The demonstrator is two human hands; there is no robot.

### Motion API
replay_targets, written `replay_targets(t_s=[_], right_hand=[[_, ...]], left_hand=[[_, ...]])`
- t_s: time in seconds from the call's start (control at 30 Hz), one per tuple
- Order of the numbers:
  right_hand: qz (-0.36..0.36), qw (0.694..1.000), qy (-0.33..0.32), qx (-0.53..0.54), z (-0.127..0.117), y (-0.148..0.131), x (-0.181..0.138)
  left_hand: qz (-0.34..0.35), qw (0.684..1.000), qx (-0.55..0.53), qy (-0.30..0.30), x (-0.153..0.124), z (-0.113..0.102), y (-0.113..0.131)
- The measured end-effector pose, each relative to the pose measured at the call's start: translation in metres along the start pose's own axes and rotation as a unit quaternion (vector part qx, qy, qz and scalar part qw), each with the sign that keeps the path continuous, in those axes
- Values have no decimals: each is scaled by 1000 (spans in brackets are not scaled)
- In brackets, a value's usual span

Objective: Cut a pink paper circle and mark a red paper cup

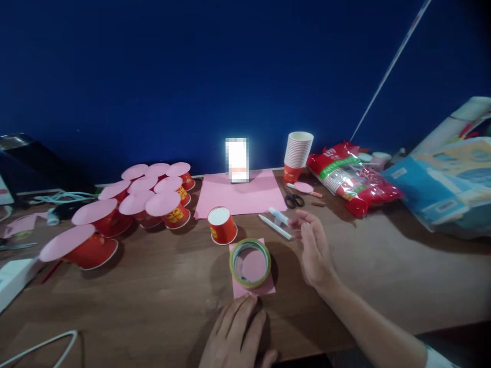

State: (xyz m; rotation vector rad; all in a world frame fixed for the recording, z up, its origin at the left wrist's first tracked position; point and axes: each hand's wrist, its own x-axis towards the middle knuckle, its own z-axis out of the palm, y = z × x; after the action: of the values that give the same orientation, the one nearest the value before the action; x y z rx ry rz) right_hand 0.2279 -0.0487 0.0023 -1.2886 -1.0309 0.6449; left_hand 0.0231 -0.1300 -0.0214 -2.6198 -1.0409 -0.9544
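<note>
My left hand lies on the table with its fingers stretched out, fingertips at the near edge of a pink paper square. A roll of tape rests flat on that square. Behind the roll stands an upside-down red paper cup. My right hand is on the right, fingers loosely bent and apart, with nothing visibly gripped. Close to its fingertips lie a white pen and a light-blue-and-white pen-like item; whether the fingers touch either, I cannot tell.
Several red cups topped with pink paper discs stand on the left. Pink sheets lie at the back beneath a bright phone-like screen. Black scissors, stacked cups and a red cup bag are at the right back.
</note>
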Motion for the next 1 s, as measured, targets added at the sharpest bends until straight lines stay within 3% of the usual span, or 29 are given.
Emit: replay_targets(t_s=[0.13, 0.23, 0.3, 0.37, 0.47, 0.57, 0.8, 0.87, 1.0], right_hand=[[-16, 997, 24, -65, -12, -2, 25], [-31, 983, -71, -169, -20, -5, 42], [-65, 942, -173, -279, -20, -8, 46], [-131, 878, -227, -401, -17, -11, 44], [-209, 776, -250, -540, -10, -11, 36], [-219, 729, -256, -596, -6, -3, 32], [-230, 745, -251, -573, -9, 12, 34], [-211, 779, -257, -532, -10, 9, 33], [-99, 883, -269, -371, -13, -3, 30]], left_hand=[[-9, 1000, -13, 25, 4, -11, -6], [-22, 999, -15, 29, 9, -22, -16], [-50, 997, -28, 53, 15, -27, -21], [-57, 994, -48, 77, 21, -30, -23], [-21, 994, -76, 69, 33, -32, -20], [5, 992, -94, 78, 42, -30, -17], [9, 991, -109, 82, 51, -24, -15], [28, 988, -124, 89, 50, -20, -10], [46, 988, -115, 87, 43, -8, -2]])
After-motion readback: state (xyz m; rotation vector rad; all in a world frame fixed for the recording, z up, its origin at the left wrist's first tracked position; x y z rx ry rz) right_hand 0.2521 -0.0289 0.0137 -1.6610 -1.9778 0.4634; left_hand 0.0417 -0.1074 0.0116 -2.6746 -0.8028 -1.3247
